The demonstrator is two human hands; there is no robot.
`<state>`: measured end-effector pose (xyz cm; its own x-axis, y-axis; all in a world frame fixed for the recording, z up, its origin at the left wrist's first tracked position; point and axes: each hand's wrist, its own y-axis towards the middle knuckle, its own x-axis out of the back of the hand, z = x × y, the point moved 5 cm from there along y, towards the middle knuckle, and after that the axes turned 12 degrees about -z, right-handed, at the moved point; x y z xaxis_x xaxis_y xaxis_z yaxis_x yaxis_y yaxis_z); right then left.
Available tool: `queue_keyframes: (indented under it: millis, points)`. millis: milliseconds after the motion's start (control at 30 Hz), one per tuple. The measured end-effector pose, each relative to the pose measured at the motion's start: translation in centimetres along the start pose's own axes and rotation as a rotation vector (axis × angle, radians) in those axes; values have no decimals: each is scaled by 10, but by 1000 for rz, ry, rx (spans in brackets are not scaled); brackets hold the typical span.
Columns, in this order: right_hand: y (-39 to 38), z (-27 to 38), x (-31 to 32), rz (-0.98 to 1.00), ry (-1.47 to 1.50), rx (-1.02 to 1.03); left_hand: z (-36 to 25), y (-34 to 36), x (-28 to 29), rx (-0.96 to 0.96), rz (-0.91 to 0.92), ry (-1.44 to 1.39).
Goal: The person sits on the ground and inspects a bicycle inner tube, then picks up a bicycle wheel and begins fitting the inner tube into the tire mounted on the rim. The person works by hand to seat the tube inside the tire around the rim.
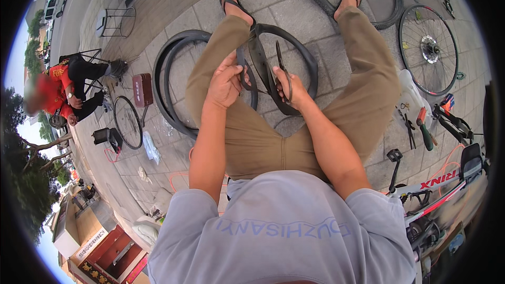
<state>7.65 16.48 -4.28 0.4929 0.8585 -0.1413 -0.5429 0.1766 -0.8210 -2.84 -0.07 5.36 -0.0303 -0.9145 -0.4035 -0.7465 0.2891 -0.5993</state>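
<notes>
My left hand [227, 80] pinches a flat dark rubber strip [240, 58] between my knees. My right hand [289, 88] is closed on dark scissors [280, 53], their blades pointing away from me, just right of a wide length of black rubber [260, 58] that runs down between my legs. Loops of black inner tube [165, 89] lie on the pavement around and under my hands; where the rubber pieces join is partly hidden.
A seated person in red [66, 89] is at left, near a wheel [139, 118] and red case [142, 89]. A tire [390, 16] lies beyond my feet. At right are a spoked wheel [427, 76], hand tools [422, 121] and a bicycle frame [434, 184] on the paving [205, 8].
</notes>
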Motion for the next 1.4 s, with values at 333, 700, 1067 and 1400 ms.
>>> queue_keyframes:
  millis: [333, 700, 1067, 1400]
  points:
    - [-31, 59, 23, -92, 142, 392, -66, -73, -78, -202, 231, 84]
    - [-31, 26, 32, -135, -306, 302, -246, -213, -160, -686, 875, 24]
    - [-7, 2, 34, -108, -910, 216, -248, -217, -161, -703, 651, 265]
    - [-157, 125, 27, 56, 100, 899, -102, -152, -120, -632, 2, 93]
